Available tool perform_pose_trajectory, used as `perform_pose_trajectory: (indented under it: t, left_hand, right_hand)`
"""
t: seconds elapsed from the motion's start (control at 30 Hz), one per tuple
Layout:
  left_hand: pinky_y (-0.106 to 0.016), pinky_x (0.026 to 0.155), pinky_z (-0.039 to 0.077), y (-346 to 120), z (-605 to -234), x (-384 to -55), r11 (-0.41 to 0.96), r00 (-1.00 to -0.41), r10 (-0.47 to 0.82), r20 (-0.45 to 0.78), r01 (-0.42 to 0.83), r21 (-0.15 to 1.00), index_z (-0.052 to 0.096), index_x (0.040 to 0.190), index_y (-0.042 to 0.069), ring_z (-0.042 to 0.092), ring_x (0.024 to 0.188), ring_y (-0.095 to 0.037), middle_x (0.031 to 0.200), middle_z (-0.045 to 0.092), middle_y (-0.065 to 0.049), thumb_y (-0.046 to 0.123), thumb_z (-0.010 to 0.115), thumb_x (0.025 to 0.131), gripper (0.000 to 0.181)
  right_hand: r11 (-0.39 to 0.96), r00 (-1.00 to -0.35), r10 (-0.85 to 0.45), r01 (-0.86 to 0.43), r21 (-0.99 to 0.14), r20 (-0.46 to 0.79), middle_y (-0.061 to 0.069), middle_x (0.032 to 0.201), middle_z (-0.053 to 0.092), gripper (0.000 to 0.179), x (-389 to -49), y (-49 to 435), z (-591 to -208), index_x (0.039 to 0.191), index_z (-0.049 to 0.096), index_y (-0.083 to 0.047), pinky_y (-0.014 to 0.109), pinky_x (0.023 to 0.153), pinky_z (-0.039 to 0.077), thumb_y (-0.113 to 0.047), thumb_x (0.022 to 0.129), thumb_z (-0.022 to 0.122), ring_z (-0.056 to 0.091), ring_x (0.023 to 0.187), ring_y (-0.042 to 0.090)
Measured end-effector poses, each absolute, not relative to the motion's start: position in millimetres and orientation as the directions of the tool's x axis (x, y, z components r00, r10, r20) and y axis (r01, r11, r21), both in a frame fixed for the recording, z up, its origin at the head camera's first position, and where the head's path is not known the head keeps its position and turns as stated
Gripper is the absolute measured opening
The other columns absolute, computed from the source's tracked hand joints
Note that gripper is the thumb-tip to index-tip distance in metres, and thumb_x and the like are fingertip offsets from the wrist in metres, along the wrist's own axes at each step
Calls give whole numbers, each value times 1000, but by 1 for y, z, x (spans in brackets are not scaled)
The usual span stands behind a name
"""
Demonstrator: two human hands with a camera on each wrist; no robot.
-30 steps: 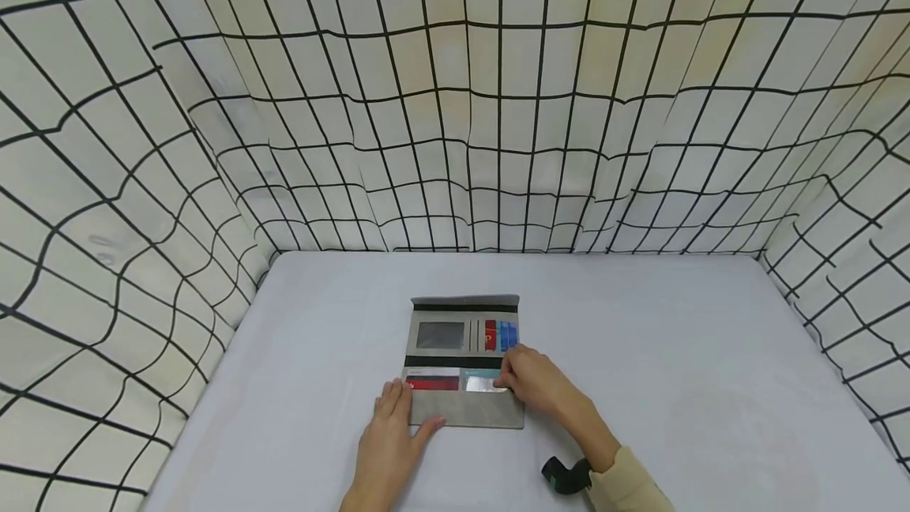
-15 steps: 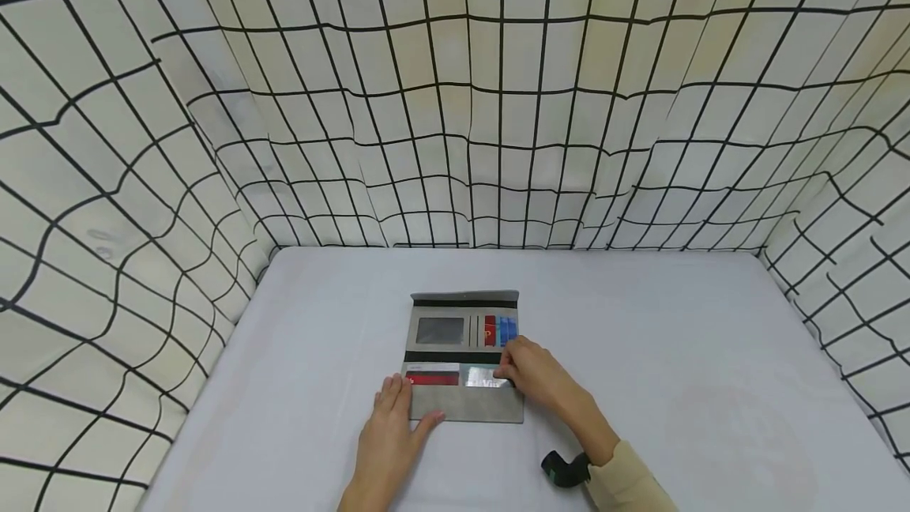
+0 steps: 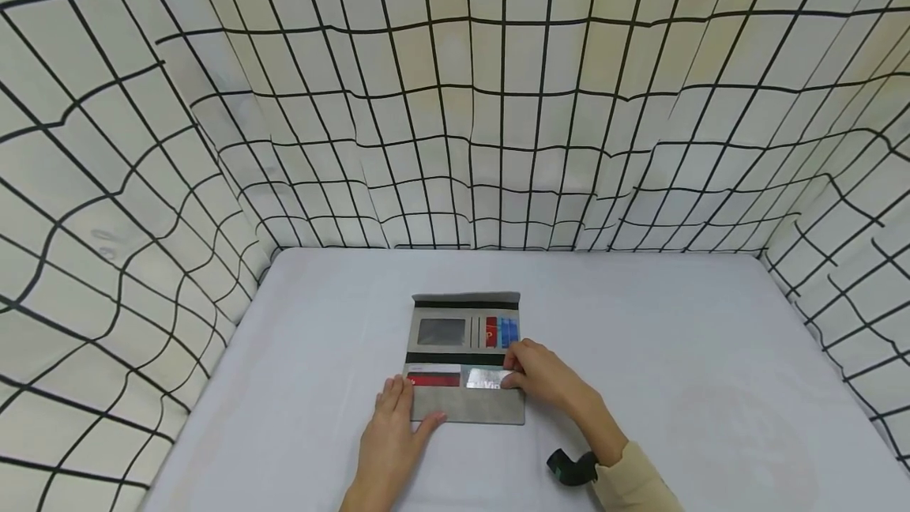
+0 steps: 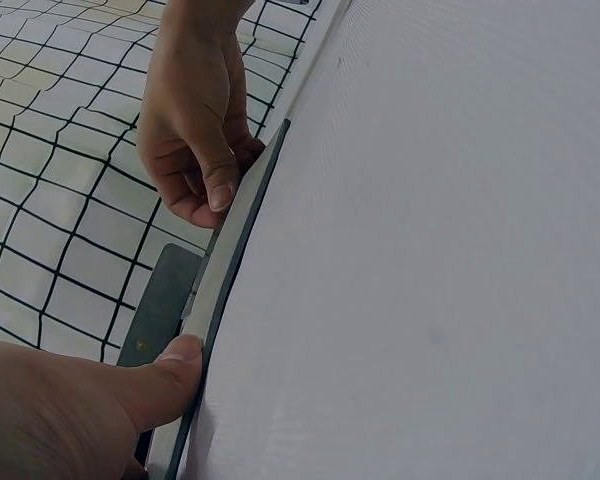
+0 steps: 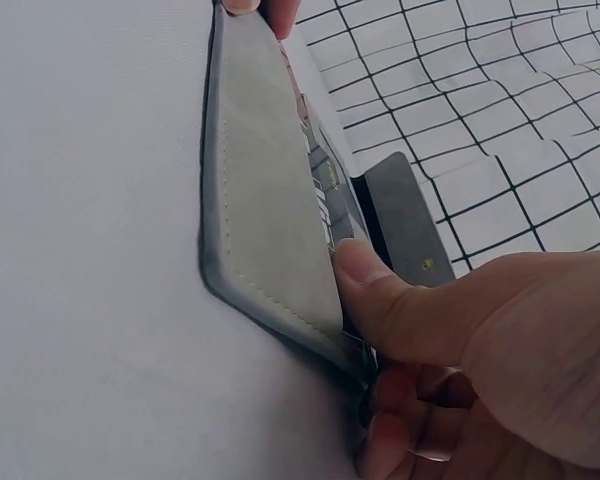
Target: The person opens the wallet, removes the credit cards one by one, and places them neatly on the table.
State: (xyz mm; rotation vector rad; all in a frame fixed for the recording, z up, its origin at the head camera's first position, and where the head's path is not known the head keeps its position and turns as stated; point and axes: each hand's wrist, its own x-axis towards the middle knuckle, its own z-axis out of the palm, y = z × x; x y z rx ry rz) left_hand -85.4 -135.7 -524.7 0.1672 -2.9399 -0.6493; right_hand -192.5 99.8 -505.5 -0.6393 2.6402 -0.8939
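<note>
A grey long wallet (image 3: 465, 405) lies unfolded on the white table, its flap at the far side. My left hand (image 3: 386, 441) rests along its left edge, fingers extended, the thumb on the near edge. At the right side, my right hand (image 3: 543, 374) pinches the end of a silver card (image 3: 483, 378) that sits in the lower right slot. In the right wrist view its thumb (image 5: 365, 270) lies on the card and the other fingers curl by the wallet's side. A red and white card (image 3: 435, 379) fills the lower left slot.
The wallet's upper half has a dark clear window (image 3: 442, 332), a red card (image 3: 491, 332) and blue cards (image 3: 509, 331). A black strap-like piece (image 3: 571, 468) is beside the right sleeve (image 3: 636, 480). A black-lined grid wall (image 3: 498, 117) borders the table.
The right fingers have shifted slightly on the silver card, its lettering now showing more beside the thumb. The left hand and the wallet stay in place.
</note>
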Motion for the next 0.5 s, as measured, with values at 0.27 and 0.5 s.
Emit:
perform_pose_trajectory:
  t: [0.27, 0.5]
  left_hand:
    - [-58, 109, 44, -136, -526, -87, 898, -985, -123, 120, -59, 437, 57, 132, -12, 50, 134, -49, 141, 54, -32, 42, 82, 80, 80]
    - [-60, 107, 45, -136, -525, -86, 893, -986, -136, 93, -81, 443, 56, 134, -12, 49, 135, -50, 142, 53, -32, 44, 81, 81, 81]
  right_hand:
    - [692, -865, -496, -340, -637, -78, -1, 85, 55, 12, -194, 100, -508, 94, 65, -7, 22, 65, 45, -15, 91, 74, 50, 78, 12]
    - [691, -880, -470, -324, -647, -61, 0, 87, 54, 10, -196, 101, -512, 96, 63, -8, 23, 65, 43, -14, 94, 70, 48, 78, 12]
